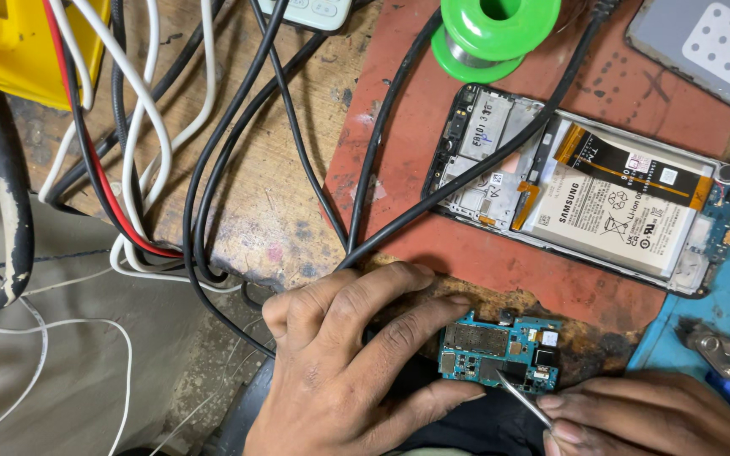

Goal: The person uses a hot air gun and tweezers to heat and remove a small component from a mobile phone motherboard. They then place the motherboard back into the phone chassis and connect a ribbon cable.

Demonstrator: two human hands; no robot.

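Left hand point(340, 363) pins board point(500, 350) at bench point(255, 203) edge, fingers closed round it to steady it; right hand point(644, 414) pinches tweezers point(524, 399), tip on board's lower edge. Opened phone point(585, 186) lies behind on red mat point(399, 127)

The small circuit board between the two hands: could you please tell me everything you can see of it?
The circuit board is small, teal-blue and roughly rectangular, studded with silver metal shields, black chips and tiny components. It lies flat, face up, at the worn lower edge of the red mat, just below the opened phone. The left hand steadies its left end with its fingers, while the right hand holds thin metal tweezers whose tip meets its lower edge.
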